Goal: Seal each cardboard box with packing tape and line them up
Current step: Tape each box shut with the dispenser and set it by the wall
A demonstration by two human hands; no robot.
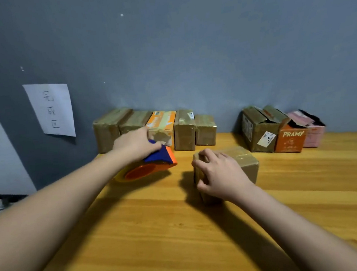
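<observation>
Box of brown cardboard lying mid-desk, taped over, near end gripped by right hand, fingers curling round its left edge. Left hand closing its grip on blue handle of orange tape dispenser, resting just left of the box on the desk. Standing in a row against the grey wall behind: five sealed boxes, touching side by side. Sitting further right, apart from the row: three boxes with flaps open, brown, orange, pink. Hanging on the wall at left: paper note.
</observation>
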